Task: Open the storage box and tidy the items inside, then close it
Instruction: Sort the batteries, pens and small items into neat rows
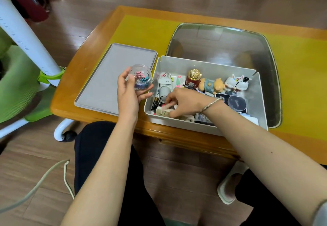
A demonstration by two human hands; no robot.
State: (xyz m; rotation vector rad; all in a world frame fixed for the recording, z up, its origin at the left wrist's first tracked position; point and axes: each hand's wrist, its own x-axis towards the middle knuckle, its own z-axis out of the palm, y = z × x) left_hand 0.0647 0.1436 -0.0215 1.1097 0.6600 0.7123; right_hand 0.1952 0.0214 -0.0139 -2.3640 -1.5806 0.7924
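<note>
The white storage box (208,65) stands open on the table, its grey lid (109,77) lying flat to its left. My left hand (128,93) holds a clear round tub of coloured binder clips (141,79) above the lid's right edge. My right hand (184,102) reaches into the box's front left corner, its fingertips pinching small pale items (163,111) there. Inside stand a gold-capped red bottle (193,78), a pig figurine (211,85) and a white rabbit figurine (237,82). A round black case (237,103) lies at the right.
The box sits at the front of a wooden table with a yellow mat (141,29) and a glass inset (223,42) behind it. A green and white chair (21,66) stands to the left. A cord (44,178) lies on the floor.
</note>
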